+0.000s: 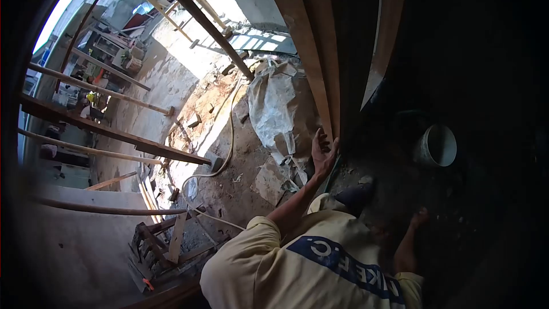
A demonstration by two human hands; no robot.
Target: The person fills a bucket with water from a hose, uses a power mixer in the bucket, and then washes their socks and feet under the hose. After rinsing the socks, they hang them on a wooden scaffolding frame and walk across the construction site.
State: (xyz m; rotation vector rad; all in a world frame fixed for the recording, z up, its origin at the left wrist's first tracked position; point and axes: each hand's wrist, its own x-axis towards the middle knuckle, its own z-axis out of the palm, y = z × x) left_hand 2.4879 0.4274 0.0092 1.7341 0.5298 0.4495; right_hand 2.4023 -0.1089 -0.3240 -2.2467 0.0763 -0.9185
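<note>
My left hand [324, 153] is raised at the lower edge of a tall wooden frame [317, 51]. Its fingers are apart and loosely curved, with the fingertips right at the wood. On the shadowed right side, my right hand [420, 217] is low and looks closed; darkness hides what its fingers hold, if anything. Beyond the right hand a pale bucket [439, 145] lies tilted with its mouth showing. Left of the frame, a crumpled whitish plastic sheet [271, 106] covers part of the dirt floor.
A pale hose [231, 137] winds over the rubble. Several wooden props [114, 129] slant across the left side. A pile of scrap timber [166, 237] lies at lower left. Farther back, a person with a yellow item [91, 103] is near stacked materials, and sunlight falls on the ground.
</note>
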